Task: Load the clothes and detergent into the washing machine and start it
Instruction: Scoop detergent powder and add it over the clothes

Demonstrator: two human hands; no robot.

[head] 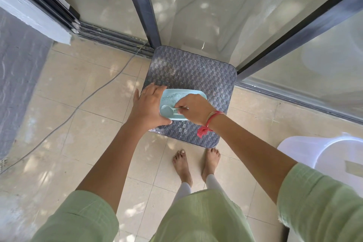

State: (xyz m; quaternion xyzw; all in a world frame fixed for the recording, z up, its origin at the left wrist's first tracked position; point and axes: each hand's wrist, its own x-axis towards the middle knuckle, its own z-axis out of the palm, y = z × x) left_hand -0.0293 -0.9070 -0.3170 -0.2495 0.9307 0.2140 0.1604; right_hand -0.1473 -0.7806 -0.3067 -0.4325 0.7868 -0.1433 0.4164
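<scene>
- While the left hand (148, 105) braces the tub (177, 102), fingers spread along its outer wall and thumb under the near corner, the right hand (193, 109) works inside it.
- Right fingers (181, 111): pinched together on the handle of the spoon (167, 108), whose bowl lies just beyond the fingertips, low in the tub.
- Tub: pale blue, open, holding detergent (172, 98), a speckled powder lying past the right fingertips.
- Stool (193, 68): woven grey top, carries the tub; serves as counter.
- Basin (334, 155): white, well off to the right of the right hand.
- Washer: not identifiable in view; clothes not seen.
- Step in hand, by judgement: scooping detergent.
- Next move calls for a level spoon, a steady lift, and the tub kept still.
</scene>
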